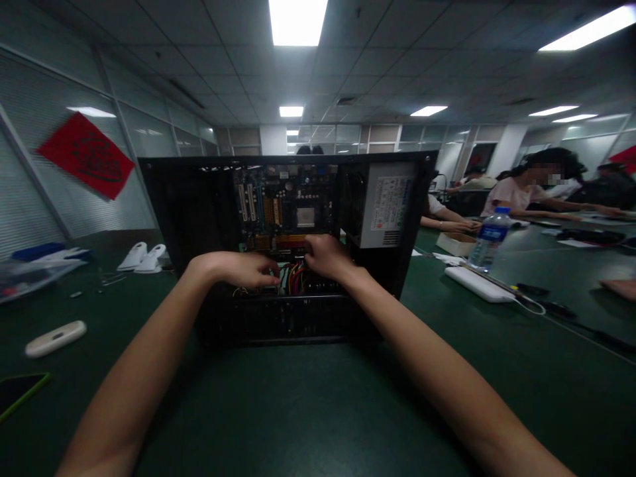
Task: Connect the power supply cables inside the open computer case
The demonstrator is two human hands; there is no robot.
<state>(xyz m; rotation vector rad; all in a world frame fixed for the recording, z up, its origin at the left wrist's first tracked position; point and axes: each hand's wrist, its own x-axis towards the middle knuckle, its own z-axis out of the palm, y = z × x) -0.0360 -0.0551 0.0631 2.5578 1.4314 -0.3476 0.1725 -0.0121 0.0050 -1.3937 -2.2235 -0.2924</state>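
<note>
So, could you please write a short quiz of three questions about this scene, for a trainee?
1. True or false: both hands are inside the open black metal computer case.
2. What lies nearest the left hand? A) bundle of red and yellow cables B) clear plastic water bottle C) white oval device
3. Fill in: the right hand is just below the ____ circuit board.

Key: 1 true; 2 A; 3 blue.

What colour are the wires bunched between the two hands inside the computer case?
Mostly red, orange and yellow wires, seen in the head view, inside the black computer case.
</note>
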